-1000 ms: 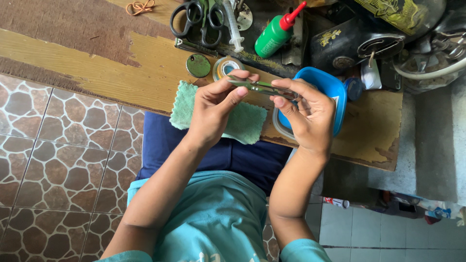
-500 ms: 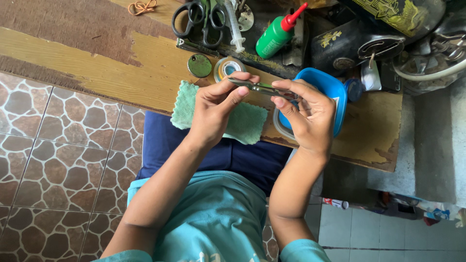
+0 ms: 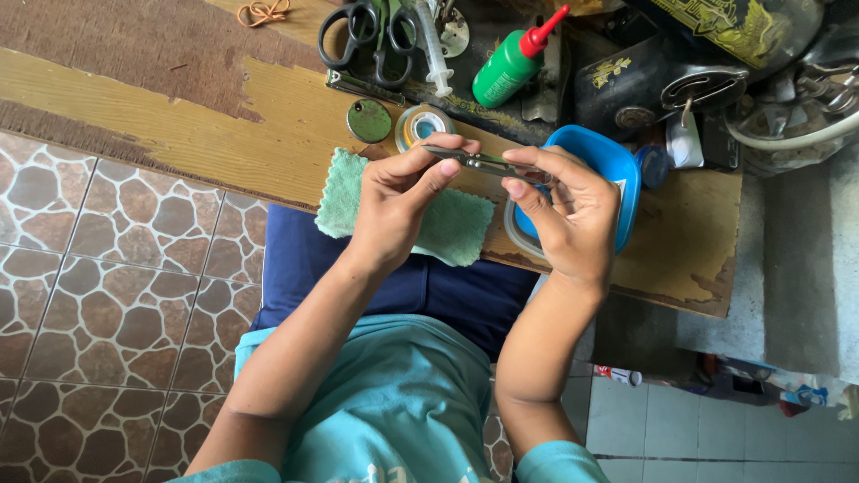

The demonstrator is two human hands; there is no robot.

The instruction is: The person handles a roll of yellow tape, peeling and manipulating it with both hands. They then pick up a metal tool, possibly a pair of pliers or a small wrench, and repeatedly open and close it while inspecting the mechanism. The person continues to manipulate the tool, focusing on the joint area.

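Green cloth (image 3: 452,228) (under tool (image 3: 479,162))

The hands (image 3: 488,201) hide both ends of the thin metal tool (image 3: 479,162).

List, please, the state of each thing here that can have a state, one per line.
Left hand: grip closed on one end of the thin metal tool.
Right hand: fingers hold the other end.
Green bottle: red cap on, lying tilted.
Scissors: closed, lying flat.
Blue container: open, no lid.
Green cloth: spread flat on the table.
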